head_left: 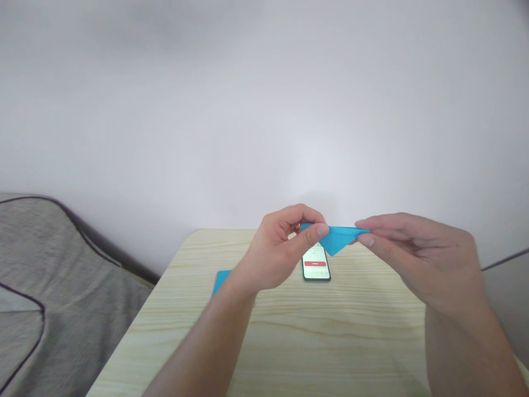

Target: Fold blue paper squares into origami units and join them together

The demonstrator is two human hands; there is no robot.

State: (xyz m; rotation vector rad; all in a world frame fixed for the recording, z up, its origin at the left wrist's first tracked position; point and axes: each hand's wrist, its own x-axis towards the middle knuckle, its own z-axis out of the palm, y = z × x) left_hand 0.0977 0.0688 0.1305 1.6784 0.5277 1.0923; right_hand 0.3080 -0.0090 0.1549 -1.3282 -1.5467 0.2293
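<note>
We pinch folded blue paper (338, 238) in left fingers (321, 230) and right fingers (367, 239); phone (316, 271) lies on table (330, 342) below them.

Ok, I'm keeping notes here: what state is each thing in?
Blue paper: folded, held up between both hands
Left hand: pinching the paper's left end
Right hand: pinching its right end
Phone: screen lit, on the table, partly hidden
Other blue piece: on the table, partly behind the left forearm
</note>
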